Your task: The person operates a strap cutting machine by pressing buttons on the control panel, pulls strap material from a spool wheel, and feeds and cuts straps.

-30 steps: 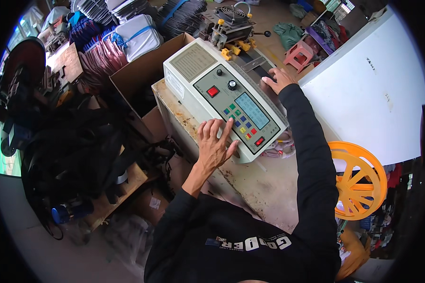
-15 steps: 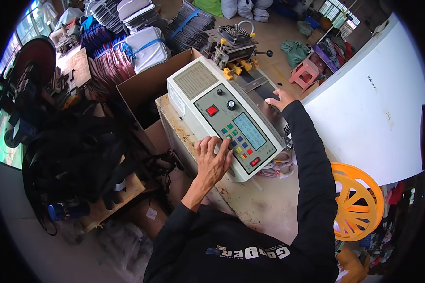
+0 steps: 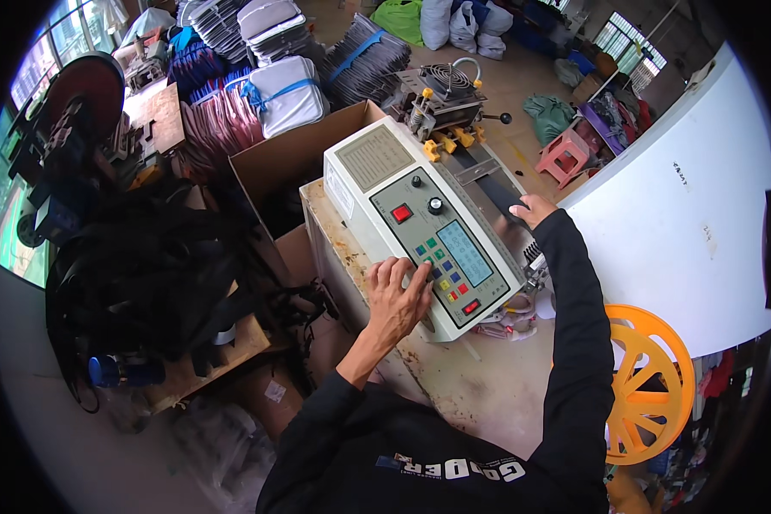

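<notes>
Two hands work at a white control box (image 3: 420, 223) standing along the bench (image 3: 480, 385) by its left edge. Left hand (image 3: 396, 300) lies loosely spread, fingertips on the coloured keypad (image 3: 441, 270), gripping nothing. Right hand (image 3: 531, 209) rests flat on the black strap (image 3: 499, 190) behind the box, near the far edge.

Pale blue screen (image 3: 465, 254) on control panel (image 3: 437, 244)

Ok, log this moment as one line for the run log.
left hand: fingers on keypad of white box-shaped control machine | right hand: on black strap at machine's far side | bench: worn table
</notes>
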A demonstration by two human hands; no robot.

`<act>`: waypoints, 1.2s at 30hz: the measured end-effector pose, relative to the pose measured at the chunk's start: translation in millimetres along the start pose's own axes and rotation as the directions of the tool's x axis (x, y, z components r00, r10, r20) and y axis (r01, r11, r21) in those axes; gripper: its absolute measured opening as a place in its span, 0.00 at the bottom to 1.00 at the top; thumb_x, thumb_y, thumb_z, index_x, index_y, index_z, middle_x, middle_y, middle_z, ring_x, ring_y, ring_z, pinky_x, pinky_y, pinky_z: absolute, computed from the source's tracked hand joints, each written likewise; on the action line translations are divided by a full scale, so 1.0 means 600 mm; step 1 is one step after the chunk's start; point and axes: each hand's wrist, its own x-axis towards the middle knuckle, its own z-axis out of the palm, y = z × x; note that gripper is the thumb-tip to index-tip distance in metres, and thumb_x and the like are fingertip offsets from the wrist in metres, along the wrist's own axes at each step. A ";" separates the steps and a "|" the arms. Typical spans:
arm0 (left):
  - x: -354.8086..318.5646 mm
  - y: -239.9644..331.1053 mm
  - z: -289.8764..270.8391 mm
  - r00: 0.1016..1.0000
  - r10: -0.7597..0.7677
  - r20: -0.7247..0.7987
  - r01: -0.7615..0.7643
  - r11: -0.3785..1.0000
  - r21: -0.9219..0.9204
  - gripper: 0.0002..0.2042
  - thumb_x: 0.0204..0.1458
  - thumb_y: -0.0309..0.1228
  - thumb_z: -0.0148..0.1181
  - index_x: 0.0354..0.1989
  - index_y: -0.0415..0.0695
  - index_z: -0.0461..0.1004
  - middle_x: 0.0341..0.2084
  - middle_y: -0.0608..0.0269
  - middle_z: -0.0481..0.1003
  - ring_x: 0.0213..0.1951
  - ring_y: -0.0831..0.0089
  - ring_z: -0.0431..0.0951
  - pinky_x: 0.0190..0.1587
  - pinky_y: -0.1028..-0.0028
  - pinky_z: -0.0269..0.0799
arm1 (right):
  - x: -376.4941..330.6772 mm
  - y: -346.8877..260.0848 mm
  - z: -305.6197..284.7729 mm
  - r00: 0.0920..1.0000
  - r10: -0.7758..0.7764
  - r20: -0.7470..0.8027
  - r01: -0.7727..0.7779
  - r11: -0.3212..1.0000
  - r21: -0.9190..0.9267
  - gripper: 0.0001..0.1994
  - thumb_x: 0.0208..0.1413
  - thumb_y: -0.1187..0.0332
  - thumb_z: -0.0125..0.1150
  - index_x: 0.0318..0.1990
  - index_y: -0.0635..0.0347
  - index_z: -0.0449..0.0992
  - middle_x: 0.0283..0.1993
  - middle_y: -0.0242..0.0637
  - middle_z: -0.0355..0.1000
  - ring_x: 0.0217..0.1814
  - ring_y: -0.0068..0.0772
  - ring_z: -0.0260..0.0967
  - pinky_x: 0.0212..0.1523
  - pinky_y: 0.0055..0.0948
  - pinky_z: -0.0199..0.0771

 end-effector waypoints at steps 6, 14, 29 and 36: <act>-0.003 -0.002 0.000 1.000 -0.001 -0.017 0.001 1.000 -0.016 0.18 0.40 0.32 0.59 0.44 0.47 0.71 0.38 0.58 0.65 0.46 0.62 0.63 0.51 0.60 0.56 | -0.005 0.013 -0.009 0.996 0.003 0.086 -0.006 1.000 0.026 0.20 0.52 0.59 0.55 0.39 0.72 0.71 0.31 0.49 0.72 0.34 0.39 0.70 0.39 0.32 0.66; -0.005 -0.001 0.002 1.000 0.005 -0.026 -0.005 1.000 -0.027 0.17 0.42 0.32 0.58 0.43 0.48 0.70 0.38 0.58 0.65 0.46 0.63 0.63 0.51 0.59 0.55 | -0.022 0.024 -0.029 0.990 0.021 0.136 -0.031 0.997 0.070 0.17 0.52 0.60 0.54 0.34 0.71 0.72 0.25 0.40 0.70 0.27 0.28 0.65 0.33 0.30 0.65; -0.004 -0.003 0.016 0.997 -0.001 -0.075 -0.004 0.997 -0.073 0.18 0.39 0.30 0.58 0.42 0.47 0.71 0.38 0.58 0.64 0.45 0.60 0.62 0.51 0.59 0.55 | -0.215 -0.049 -0.225 0.982 0.120 -0.145 -0.162 0.933 -0.322 0.15 0.53 0.59 0.51 0.34 0.65 0.70 0.31 0.51 0.70 0.35 0.50 0.68 0.37 0.37 0.65; -0.018 -0.007 0.023 0.985 -0.042 -0.170 0.021 0.992 -0.124 0.20 0.37 0.30 0.59 0.43 0.46 0.69 0.37 0.58 0.63 0.45 0.60 0.62 0.49 0.60 0.57 | -0.232 -0.089 -0.276 0.977 -0.102 -0.185 0.119 0.989 0.082 0.09 0.57 0.67 0.47 0.29 0.64 0.65 0.23 0.28 0.58 0.27 0.17 0.52 0.29 0.19 0.55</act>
